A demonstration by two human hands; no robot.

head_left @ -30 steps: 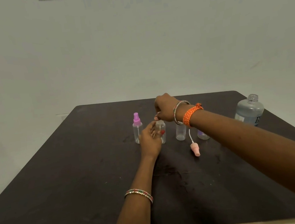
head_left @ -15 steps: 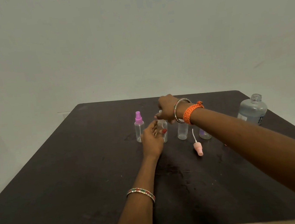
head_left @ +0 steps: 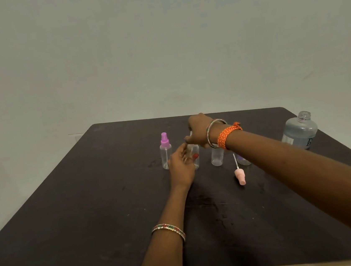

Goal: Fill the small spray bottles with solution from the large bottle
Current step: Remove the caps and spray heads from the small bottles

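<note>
**Both hands on one small bottle, mid-table**

The left hand curls its grip around a clear small bottle standing toward the table's far edge. The right hand closes its grip over that bottle's top; what it pinches is hidden. A purple-capped spray bottle stands just beside. A pink sprayer head lies loose nearby. The uncapped large bottle stands at the far right corner.
</note>
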